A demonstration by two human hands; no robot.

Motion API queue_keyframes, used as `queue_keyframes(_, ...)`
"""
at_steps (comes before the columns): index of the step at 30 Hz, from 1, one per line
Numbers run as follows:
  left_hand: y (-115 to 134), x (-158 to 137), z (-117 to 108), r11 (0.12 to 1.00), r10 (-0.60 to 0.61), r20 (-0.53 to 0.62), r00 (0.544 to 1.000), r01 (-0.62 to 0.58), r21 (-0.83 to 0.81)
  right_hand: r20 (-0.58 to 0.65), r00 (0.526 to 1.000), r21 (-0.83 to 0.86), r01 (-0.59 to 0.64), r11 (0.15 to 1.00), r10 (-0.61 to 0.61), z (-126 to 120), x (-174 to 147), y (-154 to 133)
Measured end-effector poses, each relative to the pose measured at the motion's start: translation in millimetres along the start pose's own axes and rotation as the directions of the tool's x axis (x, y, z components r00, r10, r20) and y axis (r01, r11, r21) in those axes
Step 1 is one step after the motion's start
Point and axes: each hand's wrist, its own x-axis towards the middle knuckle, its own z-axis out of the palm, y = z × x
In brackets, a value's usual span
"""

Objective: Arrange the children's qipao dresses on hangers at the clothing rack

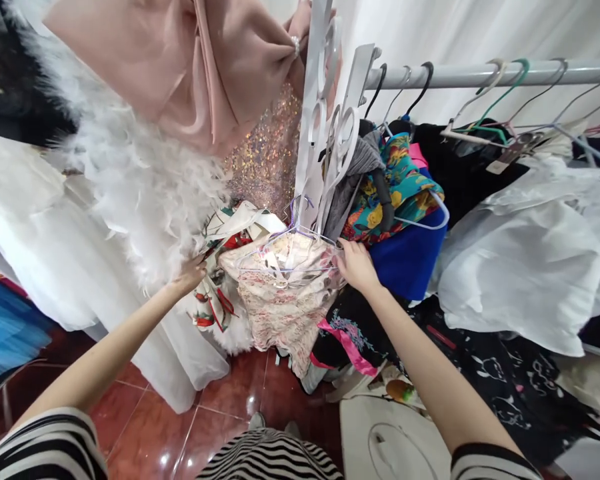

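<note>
The pale floral garment (285, 307) hangs mid-scene; a light, level pull should keep it seated on its thin hanger (298, 228). Both arms reach far: the right hand (359, 268) has fingers clamped on the garment's right edge, while the left hand (193, 275) meets red-printed cloth (215, 303), its grip unclear.

Between the left hand (193, 275) and right hand (359, 267), the top (285, 313) was cream with a mottled pink-red print. Beside the left hand, the patterned cloth (215, 310) was white, red and green. Beyond the right hand, the floral garment (405, 160) was teal with yellow flowers. Below both hands, the floor (230, 383) was dark red.
</note>
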Motion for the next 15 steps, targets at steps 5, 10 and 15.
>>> queue_keyframes(5, 54.3, -0.5, -15.6, 0.989, -0.009, 0.067, 0.998, -0.001, 0.149, 0.081, 0.997, -0.053, 0.018, 0.998, -0.014, -5.5, -1.4, 10.2)
queue_keyframes(10, 116.4, 38.3, -35.9, 0.982, 0.064, -0.076, 0.995, -0.049, 0.184, 0.194, 0.979, -0.099, -0.043, 0.994, 0.062, -7.9, 8.1, 10.3)
queue_keyframes(15, 152.9, 78.2, -30.5, 0.981, 0.151, 0.025, 0.988, -0.153, 0.121, 0.232, 0.973, 0.028, -0.008, 1.000, 0.001, -9.0, 10.8, 14.3)
